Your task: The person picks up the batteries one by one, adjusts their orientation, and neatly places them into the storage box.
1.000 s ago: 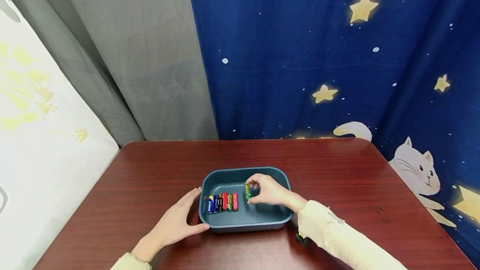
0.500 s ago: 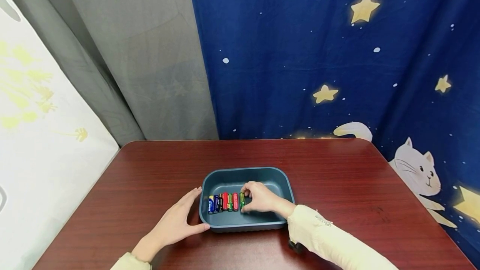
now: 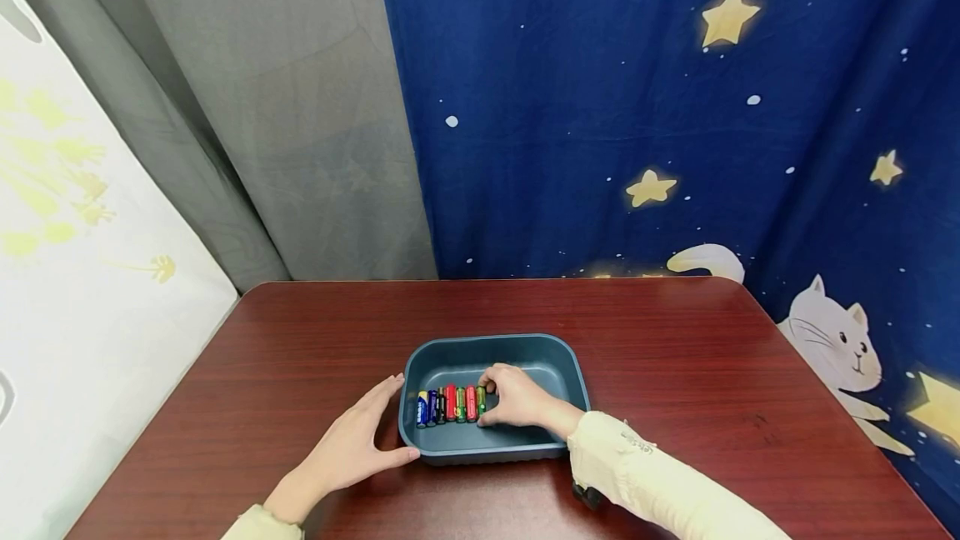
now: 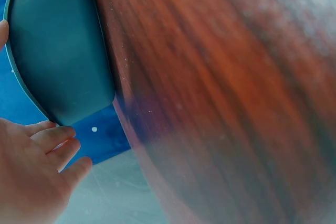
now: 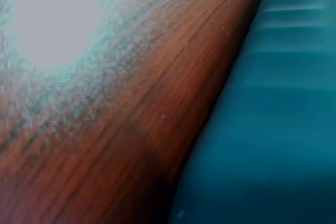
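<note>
A dark teal bin (image 3: 517, 445) stands on the table with a row of several batteries lying side by side in its left half. At the row's left end is a blue battery (image 3: 422, 409); red batteries such as this red battery (image 3: 471, 403) lie further right. My right hand (image 3: 517, 397) reaches into the bin and pinches a green battery (image 3: 482, 400) between thumb and fingers at the row's right end. My left hand (image 3: 352, 440) rests against the bin's left side, fingers and thumb spread; the left wrist view shows its fingertips (image 4: 67, 132) at the rim.
The bin stands on a reddish-brown wooden table (image 3: 315, 332). Behind the table hang a grey curtain (image 3: 337, 148) and a blue starry curtain (image 3: 555, 148). In the right wrist view, the bin's outer wall (image 5: 273, 129) fills the right side.
My right hand has moved left inside the bin, carrying the green battery from apart to beside the red one at the row's end. The left hand has stayed in place.
</note>
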Demonstrator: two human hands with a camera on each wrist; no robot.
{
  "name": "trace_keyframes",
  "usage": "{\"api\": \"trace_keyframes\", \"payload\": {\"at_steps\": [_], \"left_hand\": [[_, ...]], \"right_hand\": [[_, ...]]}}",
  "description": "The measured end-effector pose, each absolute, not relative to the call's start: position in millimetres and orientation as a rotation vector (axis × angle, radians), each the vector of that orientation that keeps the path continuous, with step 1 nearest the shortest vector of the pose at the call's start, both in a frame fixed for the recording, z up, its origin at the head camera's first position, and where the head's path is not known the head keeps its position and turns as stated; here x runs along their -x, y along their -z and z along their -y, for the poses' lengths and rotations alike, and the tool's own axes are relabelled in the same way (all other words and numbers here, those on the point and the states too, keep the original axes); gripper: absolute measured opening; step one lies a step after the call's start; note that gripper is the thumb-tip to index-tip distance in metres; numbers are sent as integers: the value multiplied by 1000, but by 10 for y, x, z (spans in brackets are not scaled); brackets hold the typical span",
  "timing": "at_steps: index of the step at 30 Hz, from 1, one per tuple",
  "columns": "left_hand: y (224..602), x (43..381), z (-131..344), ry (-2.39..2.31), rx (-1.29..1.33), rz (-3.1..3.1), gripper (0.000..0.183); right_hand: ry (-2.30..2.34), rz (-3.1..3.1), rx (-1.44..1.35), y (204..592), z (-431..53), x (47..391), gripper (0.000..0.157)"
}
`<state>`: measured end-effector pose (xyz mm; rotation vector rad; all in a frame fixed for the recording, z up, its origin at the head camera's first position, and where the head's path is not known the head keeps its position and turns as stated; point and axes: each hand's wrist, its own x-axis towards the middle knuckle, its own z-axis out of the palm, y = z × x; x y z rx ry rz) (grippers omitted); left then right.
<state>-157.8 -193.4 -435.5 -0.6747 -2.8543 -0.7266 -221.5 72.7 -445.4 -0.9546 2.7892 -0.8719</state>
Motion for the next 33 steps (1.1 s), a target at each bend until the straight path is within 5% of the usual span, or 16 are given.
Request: {"api": "trace_keyframes", "payload": {"at_steps": [14, 33], "left_hand": [[4336, 1578, 1930, 750, 662, 2878, 94], [4339, 1570, 1927, 767, 650, 2892, 93]], "right_hand": [[947, -2731, 984, 4366, -841, 2239, 48], [1332, -2619, 816, 3908, -1777, 2425, 49]]}}
